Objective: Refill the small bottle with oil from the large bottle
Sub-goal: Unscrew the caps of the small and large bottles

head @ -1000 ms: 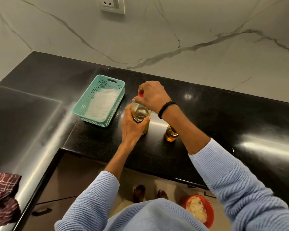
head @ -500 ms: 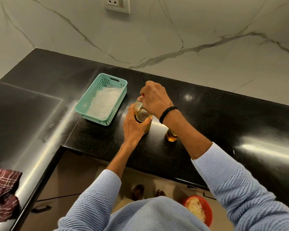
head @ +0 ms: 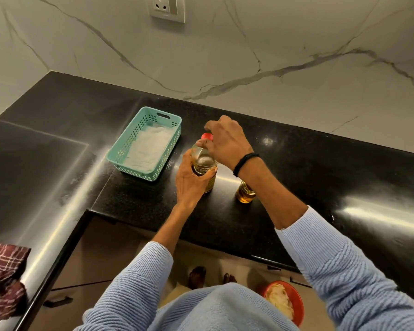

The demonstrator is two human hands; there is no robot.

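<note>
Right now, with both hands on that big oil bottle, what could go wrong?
1. The right hand works the red cap while its forearm hangs right over the small bottle; a careless move might tip it.
2. Only the left hand steadies the large bottle; oily glass might slip.

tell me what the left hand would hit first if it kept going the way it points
The left hand already grips the large bottle, so it meets that at once. Past the bottle, its line runs up and right toward the right hand on the red cap, though depth is unclear.
</note>
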